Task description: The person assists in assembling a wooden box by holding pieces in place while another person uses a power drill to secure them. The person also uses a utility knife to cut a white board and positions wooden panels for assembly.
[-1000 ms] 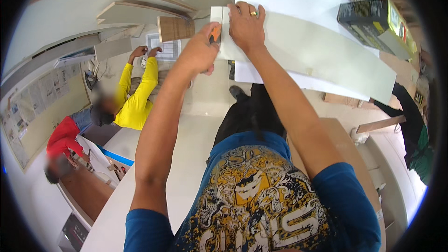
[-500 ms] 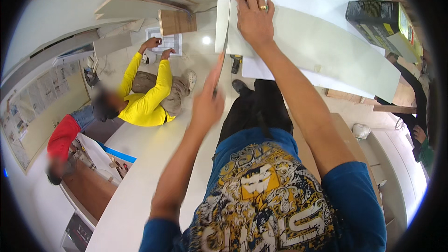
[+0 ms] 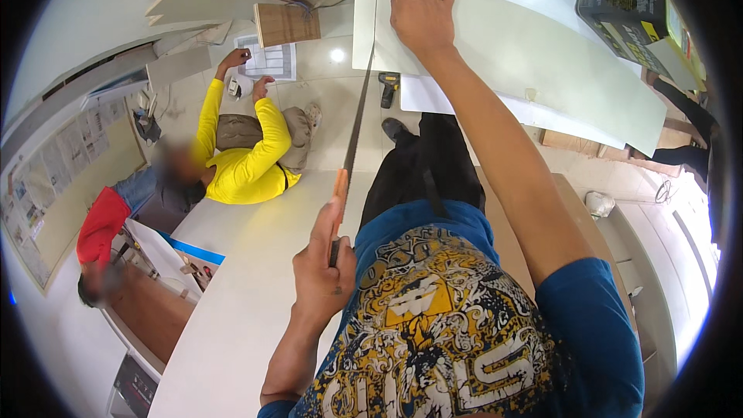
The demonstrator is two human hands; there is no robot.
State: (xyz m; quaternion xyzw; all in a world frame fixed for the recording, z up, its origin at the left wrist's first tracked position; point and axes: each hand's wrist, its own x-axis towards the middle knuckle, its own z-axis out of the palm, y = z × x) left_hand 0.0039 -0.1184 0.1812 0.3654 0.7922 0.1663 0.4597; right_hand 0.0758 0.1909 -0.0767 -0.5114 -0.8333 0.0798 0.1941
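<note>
Orange-handled saw (image 3: 339, 197): held in the left hand (image 3: 321, 279), fingers wrapped around the handle, close beside the blue shirt (image 3: 418, 317); the thin blade (image 3: 357, 124) runs far, to the pale board.
Pale board (image 3: 542, 70): lies at the far side, stretching from the centre to the right over a white panel (image 3: 433, 99), with a dark slit (image 3: 376, 11) across its left end.
Right hand (image 3: 422, 19): pressed flat on the board just right of the slit, fingers slightly spread, a ring on one.
Blade tip: seems to meet the slit at the board's near edge, though it is too fine there to be certain.
Stroke: over the last second the left hand has come back from the board toward the body, baring the blade; I take this as the near end of a saw stroke.
Black and yellow box (image 3: 623, 19): right of the board, with small print on its sides.
Shirt front: large pale lettering amid a yellow and white pattern.
Person in yellow (image 3: 248, 170): at the left, hands near a pale framed panel (image 3: 286, 66).
</note>
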